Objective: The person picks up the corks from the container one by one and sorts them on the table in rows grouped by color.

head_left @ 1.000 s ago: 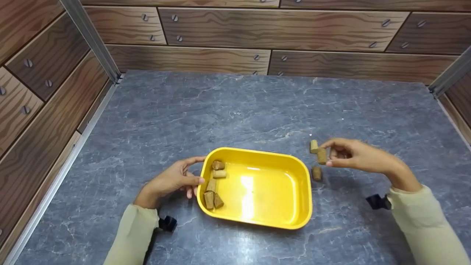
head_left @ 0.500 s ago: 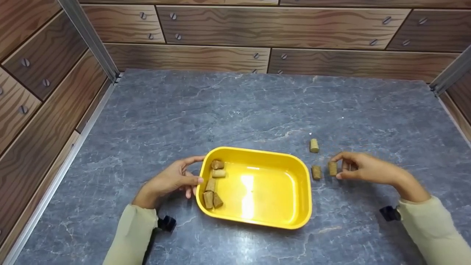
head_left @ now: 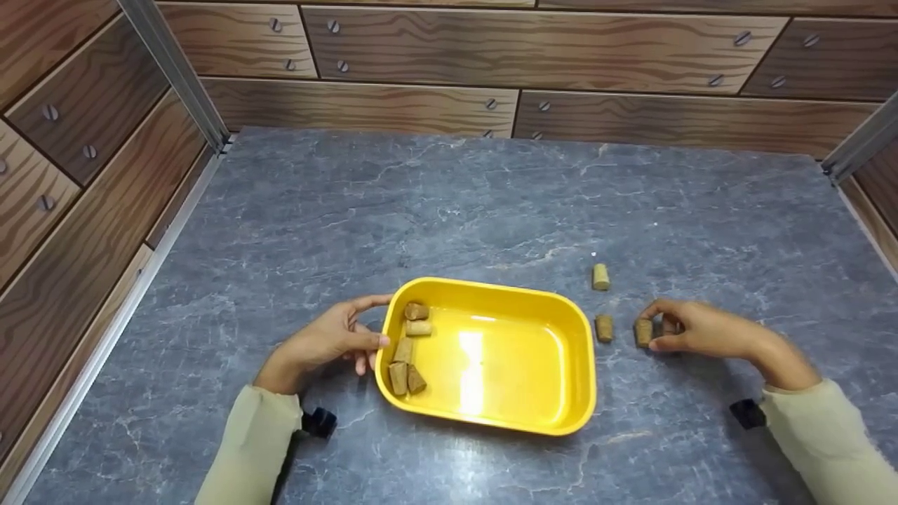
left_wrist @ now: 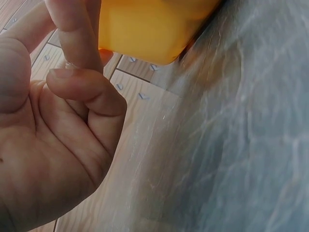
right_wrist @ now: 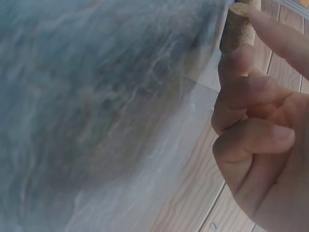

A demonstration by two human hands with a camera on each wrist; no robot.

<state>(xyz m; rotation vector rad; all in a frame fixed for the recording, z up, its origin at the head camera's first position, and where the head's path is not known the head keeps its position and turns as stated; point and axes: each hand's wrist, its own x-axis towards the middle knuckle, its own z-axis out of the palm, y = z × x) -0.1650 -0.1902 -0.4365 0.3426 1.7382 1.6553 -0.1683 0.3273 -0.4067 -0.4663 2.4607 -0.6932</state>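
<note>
A yellow rectangular tub (head_left: 484, 286) rests on the grey table. My left hand (head_left: 326, 344) grips its left rim, thumb at the rim and fingers against the outer wall; in the left wrist view the tub's yellow side (left_wrist: 149, 29) shows beyond the curled fingers. Several brown and tan corks (head_left: 403, 349) lie along the tub's left end. To the right of the tub, my right hand (head_left: 708, 333) pinches a brown cork (head_left: 643, 333) between thumb and fingers, close over the table. The right wrist view shows this cork (right_wrist: 236, 30) at the fingertips.
Two loose corks are on the table right of the tub: a brown one (head_left: 603, 328) near its rim and a paler one (head_left: 600, 277) farther back. Wood-patterned walls (head_left: 547, 52) enclose the grey marbled table (head_left: 393, 203) at the back and sides.
My right hand has moved right and toward the front with the cork it pinches, away from the two loose corks. The left hand and the tub have stayed in place.
</note>
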